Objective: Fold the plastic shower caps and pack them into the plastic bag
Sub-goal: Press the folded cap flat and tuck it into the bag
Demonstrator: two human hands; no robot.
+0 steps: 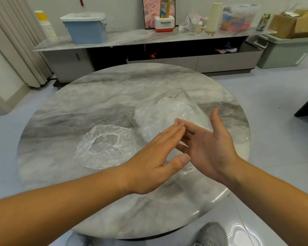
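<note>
- Reaching over the round marble table (pixel 114 89), the left hand (pixel 155 157) is palm down, its fingers straight and close together, the thumb spread to the side; it holds nothing.
- The right hand (pixel 210 144) is turned palm up and leftward, wide, with the thumb raised; its fingers run under the left fingertips and touch them.
- Both hands meet above the near corner of the bag (pixel 167 110), which they hide.
- The clear bag lies flat on the table, right of centre and set at an angle; it is filled with white crumpled film and has a small white label (pixel 163 100) near its far edge.
- One cap (pixel 103 146) lies on the table left of the bag, spread out and unfolded, with its gathered elastic ring facing up; it is apart from the hands, just left of the left wrist.
- A glint of clear film shows on the table under the hands; I cannot tell whether it belongs to the bag.
- A grey shoe (pixel 212 235) shows below the table's near edge.
- Behind the table, a long sideboard (pixel 132 39) carries a blue bin (pixel 85 29), a stack of cups (pixel 46 25), a white-and-red Panasonic box (pixel 164 23), a can (pixel 263 22) and a cardboard box (pixel 295 23).
- A curtain (pixel 12 41) hangs at far left.
</note>
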